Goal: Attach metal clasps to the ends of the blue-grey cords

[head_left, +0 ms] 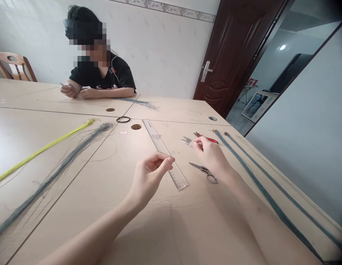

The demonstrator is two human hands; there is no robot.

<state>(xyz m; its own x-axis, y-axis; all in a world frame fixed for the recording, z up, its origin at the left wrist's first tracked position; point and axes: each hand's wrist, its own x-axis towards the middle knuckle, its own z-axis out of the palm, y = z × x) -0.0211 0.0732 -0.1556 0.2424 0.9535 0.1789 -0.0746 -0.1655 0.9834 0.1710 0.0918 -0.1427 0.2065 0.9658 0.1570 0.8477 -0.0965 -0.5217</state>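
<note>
My left hand (pixel 154 173) is raised over the ruler, thumb and fingertips pinched together; whatever is between them is too fine to name. Under it a clear plastic ruler (pixel 177 176) lies slantwise on the table. Further right, my right hand (pixel 211 152) has its fingers closed at the back end of small thread snips (pixel 188 142), whose blades point left. Just behind that hand lie red-handled pliers (pixel 213 140), partly covered by it. Dark folding scissors (pixel 205 169) rest on the table below the right wrist. Several tiny bits (pixel 175 151) lie beside the ruler.
Bundles of yellow strands (pixel 49 149) and grey-blue strands (pixel 63 165) stretch along the left. More blue-grey bundles (pixel 248 173) line the right edge. A black ring (pixel 123 119), a small label (pixel 123 133) and a table hole (pixel 136 127) are further back. A person (pixel 101 77) sits opposite.
</note>
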